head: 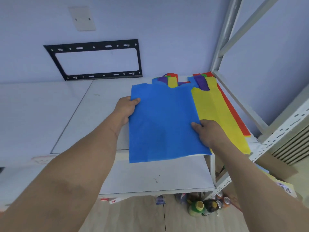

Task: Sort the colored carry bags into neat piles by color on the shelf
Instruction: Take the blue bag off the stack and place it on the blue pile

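Note:
A blue carry bag (163, 121) lies spread flat over the white shelf board (107, 114), its lower edge hanging past the board's front. My left hand (127, 108) pinches its left edge, thumb on top. My right hand (205, 131) grips its right edge, thumb on the fabric. To the right lies a mixed pile: a yellow bag (219, 114) on top and a red bag (234, 113) under it. Purple (202, 82) and green handles poke out at the back.
The grey metal shelf frame (234, 97) borders the pile on the right. A lower white shelf (150, 174) sits below. Bottles and cans (205, 206) stand on the wooden floor. A black wall bracket (95, 59) hangs behind.

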